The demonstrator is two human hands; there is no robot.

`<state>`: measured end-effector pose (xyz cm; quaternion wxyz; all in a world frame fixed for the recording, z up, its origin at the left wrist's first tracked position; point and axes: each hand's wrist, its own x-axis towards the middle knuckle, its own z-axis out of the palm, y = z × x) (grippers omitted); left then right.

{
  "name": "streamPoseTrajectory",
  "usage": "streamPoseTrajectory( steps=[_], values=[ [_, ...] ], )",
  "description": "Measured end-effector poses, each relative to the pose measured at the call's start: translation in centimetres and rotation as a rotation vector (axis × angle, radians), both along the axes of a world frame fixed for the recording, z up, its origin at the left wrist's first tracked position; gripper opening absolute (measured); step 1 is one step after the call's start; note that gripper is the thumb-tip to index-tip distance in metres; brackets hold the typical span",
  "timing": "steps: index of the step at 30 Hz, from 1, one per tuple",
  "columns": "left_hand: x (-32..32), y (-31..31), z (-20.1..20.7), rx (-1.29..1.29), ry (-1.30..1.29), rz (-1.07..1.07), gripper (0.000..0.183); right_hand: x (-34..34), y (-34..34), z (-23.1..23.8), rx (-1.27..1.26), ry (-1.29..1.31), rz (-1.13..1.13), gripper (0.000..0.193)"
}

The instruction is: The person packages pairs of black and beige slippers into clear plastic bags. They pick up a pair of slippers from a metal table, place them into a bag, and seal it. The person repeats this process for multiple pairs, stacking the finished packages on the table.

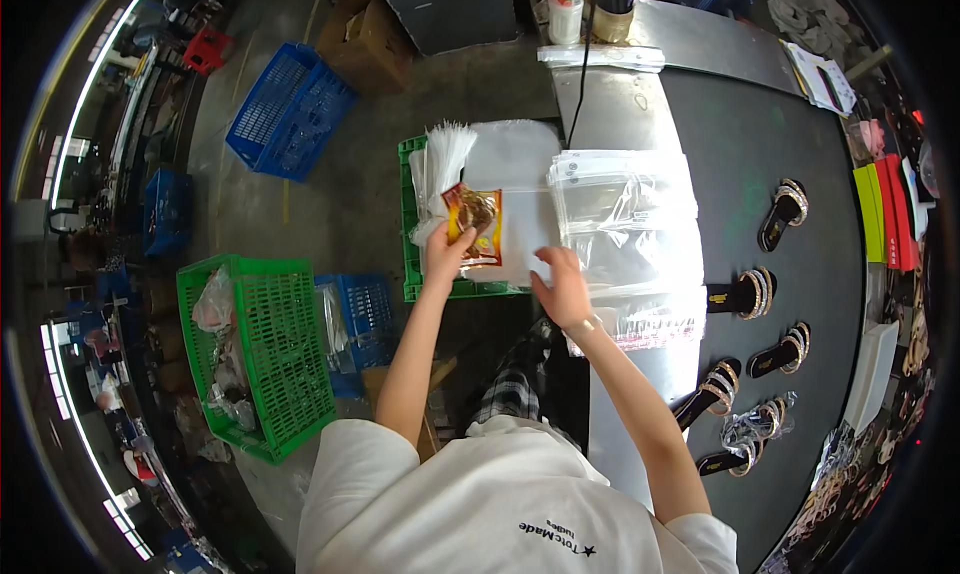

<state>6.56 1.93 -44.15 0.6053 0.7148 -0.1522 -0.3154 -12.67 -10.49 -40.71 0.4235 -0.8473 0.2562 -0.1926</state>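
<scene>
Your left hand (pixel 444 252) pinches a small red-orange packet (pixel 476 224) by its lower left corner, holding it over the white sheet (pixel 515 164) on the green crate (pixel 412 264). Your right hand (pixel 562 289), at 4 o'clock from the packet, lies flat with fingers open on the sheet's edge, just beside the stack of clear bags (pixel 625 224). Sandals (pixel 782 214) lie at 3 o'clock.

White short-sleeved T-shirt, small black print at hem; checked trousers; wristband on right wrist.
</scene>
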Motion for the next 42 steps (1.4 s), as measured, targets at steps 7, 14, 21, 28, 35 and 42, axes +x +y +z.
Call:
streamPoseTrajectory(
  steps=[7, 14, 21, 28, 35, 42],
  values=[
    [2.1, 3.1, 2.0, -0.092, 0.118, 0.173, 0.021, 7.7, 2.0, -5.9, -0.374, 0.200, 0.105, 0.050],
    [2.8, 4.7, -0.3, -0.168, 0.165, 0.240, 0.024, 8.4, 0.5, -10.2, -0.327, 0.106, 0.088, 0.022],
    [2.2, 4.1, -0.4, -0.185, 0.192, 0.247, 0.025, 8.2, -0.7, -9.3, -0.256, 0.054, 0.089, 0.019],
    [2.3, 3.5, -0.6, -0.207, 0.188, 0.256, 0.027, 8.1, -0.8, -8.8, -0.438, 0.123, 0.168, 0.023],
    [2.5, 3.6, -0.3, -0.170, 0.189, 0.257, 0.027, 8.2, -1.2, -9.4, -0.306, 0.077, 0.165, 0.028],
    [2.5, 3.4, -0.6, -0.185, 0.197, 0.258, 0.027, 8.0, -1.7, -9.4, -0.248, 0.043, 0.137, 0.019]
  ],
)
